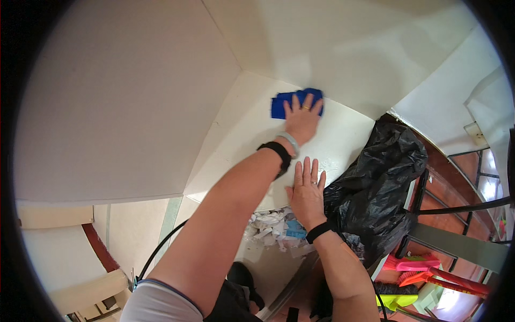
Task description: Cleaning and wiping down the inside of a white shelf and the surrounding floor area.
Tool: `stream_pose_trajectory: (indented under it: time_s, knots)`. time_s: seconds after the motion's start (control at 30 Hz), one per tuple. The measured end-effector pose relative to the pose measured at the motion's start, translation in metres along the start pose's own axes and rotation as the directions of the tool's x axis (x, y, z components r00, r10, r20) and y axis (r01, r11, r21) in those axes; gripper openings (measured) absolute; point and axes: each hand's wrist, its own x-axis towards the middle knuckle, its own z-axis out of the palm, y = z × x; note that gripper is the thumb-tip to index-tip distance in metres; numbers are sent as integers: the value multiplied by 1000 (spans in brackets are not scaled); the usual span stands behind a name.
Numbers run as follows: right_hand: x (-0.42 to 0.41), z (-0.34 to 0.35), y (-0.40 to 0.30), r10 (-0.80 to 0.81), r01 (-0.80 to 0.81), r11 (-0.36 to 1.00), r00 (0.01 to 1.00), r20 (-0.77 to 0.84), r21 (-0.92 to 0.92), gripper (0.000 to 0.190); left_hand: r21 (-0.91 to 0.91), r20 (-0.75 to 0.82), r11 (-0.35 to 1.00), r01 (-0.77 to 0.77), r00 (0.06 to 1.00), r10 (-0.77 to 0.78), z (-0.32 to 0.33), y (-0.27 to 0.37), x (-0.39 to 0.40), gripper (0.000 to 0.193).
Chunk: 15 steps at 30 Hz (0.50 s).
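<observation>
My left hand (303, 120) presses a folded blue cloth (281, 105) flat on a white ledge (245, 116), close to where the ledge meets the back wall panel. Its fingers are spread over the cloth and hide part of it. Below it, my right hand (307, 197) is near the ledge's front edge, fingers extended and nothing held. Whether its palm bears on the ledge, I cannot tell. Small rough marks show on the ledge just beyond its fingertips.
Right of the ledge bulges a black plastic bag (370, 189). Paper scraps and litter (277, 229) lie on the floor below. Brushes (414, 263) and a yellow-green dustpan (396, 301) are at lower right. Tall pale panels (120, 100) enclose the ledge. A wall socket (476, 133) is at far right.
</observation>
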Motion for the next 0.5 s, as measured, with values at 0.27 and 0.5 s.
stream_pose_trajectory:
  time_s: [0.27, 0.5]
  knots:
    - [0, 7, 2, 3, -2, 999, 1000, 24, -36, 64, -52, 89, 952, -300, 949, 304, -2, 24, -9, 47]
    - [-1, 1, 1, 8, -8, 1000, 1000, 7, 10, 66, 51, 68, 987, -151, 987, 147, -14, -34, 4, 45]
